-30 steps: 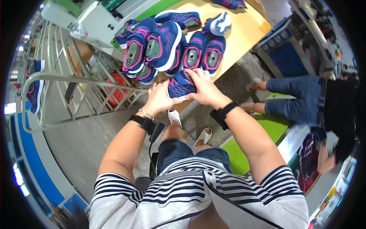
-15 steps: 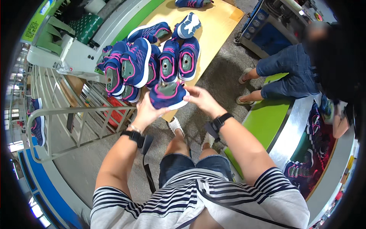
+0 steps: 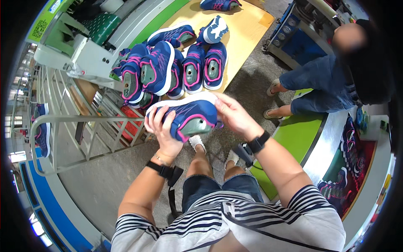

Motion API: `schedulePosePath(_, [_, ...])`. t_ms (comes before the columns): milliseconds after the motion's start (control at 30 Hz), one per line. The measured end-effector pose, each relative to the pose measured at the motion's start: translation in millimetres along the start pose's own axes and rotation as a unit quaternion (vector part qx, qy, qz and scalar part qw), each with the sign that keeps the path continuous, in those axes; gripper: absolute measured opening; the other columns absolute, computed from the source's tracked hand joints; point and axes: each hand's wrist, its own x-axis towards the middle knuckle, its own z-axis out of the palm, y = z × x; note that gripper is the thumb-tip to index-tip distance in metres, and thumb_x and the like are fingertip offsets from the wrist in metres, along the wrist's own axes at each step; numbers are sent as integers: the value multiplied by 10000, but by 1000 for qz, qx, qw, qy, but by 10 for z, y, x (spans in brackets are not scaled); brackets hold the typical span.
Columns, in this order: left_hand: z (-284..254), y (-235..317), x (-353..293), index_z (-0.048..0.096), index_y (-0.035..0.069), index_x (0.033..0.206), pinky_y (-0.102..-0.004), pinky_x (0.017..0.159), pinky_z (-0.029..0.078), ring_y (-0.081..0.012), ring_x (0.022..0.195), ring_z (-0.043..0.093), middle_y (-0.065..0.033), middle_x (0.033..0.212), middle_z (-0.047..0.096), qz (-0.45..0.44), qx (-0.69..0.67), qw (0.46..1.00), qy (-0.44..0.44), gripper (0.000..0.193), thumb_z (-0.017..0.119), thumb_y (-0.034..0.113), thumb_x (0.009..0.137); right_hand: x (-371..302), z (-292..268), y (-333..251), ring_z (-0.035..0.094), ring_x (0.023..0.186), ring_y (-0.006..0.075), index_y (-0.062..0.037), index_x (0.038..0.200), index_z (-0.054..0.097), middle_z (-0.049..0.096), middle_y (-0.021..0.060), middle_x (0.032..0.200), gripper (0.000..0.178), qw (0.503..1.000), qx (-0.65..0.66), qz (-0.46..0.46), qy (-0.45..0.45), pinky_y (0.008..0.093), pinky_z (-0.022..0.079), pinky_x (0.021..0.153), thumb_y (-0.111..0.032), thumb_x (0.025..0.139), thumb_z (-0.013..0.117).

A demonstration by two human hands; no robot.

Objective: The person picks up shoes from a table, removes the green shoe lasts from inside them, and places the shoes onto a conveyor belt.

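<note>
Between my hands is a navy sneaker [image 3: 184,114] with pink trim, tipped on its side, its white sole facing away from me. A grey-green shoe last fills its opening. My left hand [image 3: 165,133] wraps its fingers over the upper at the toe end. At the heel end, my right hand [image 3: 236,114] grips with the thumb on top; its other fingers are partly hidden behind the shoe. Just beyond, a pile of matching sneakers [image 3: 157,69] with lasts inside lies on a yellow tabletop [image 3: 245,40], some stacked on others.
A metal rail rack [image 3: 79,119] stands at left, beside a white machine [image 3: 82,59]. At right a person in denim shorts [image 3: 315,80] stands by a green-edged bench [image 3: 289,147]. More sneakers [image 3: 348,140] sit on a line at far right. A gauge-fronted machine [image 3: 289,33] is behind.
The sneaker has been turned in my hands, so its side and white sole edge now show. My left fingers have come over the upper. The view has shifted slightly.
</note>
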Motion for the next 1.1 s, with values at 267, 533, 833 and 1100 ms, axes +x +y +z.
schedulePosePath(267, [-56, -16, -314, 523, 208, 1404, -610, 1110, 202, -337, 1400, 351, -140, 1508, 414, 32, 133, 963, -232, 590, 594, 64, 836, 218, -343, 347, 505, 1283, 285, -81, 1353, 596, 615, 170, 1301, 414, 866, -492, 4, 92, 393, 349, 1116, -317, 1018, 536])
schedulePosePath(533, [273, -174, 189, 629, 37, 1109, -449, 966, 457, -392, 1084, 560, -213, 1163, 508, -469, -16, 870, -150, 625, 826, 505, 744, 561, 239, 567, 572, 1094, 367, -121, 1030, 719, 605, 190, 1100, 411, 800, -551, 128, 201, 432, 424, 984, -406, 748, 808])
schedulePosePath(833, [-186, -765, 38, 609, 77, 1324, -376, 816, 576, -174, 1053, 630, -62, 1166, 648, -514, -424, 700, -255, 439, 666, 309, 957, 471, -20, 489, 600, 1058, 323, -92, 1115, 723, 567, 189, 1096, 302, 886, -454, 54, 80, 373, 489, 919, -272, 872, 733])
schedulePosePath(1100, [-123, -764, -180, 479, 66, 1399, -320, 815, 556, -152, 982, 610, -65, 1178, 600, -445, -465, 723, -250, 563, 726, 225, 918, 656, 59, 274, 677, 1016, 275, 7, 1172, 683, 717, 191, 1060, 431, 845, -515, 140, -30, 360, 511, 896, -323, 895, 705])
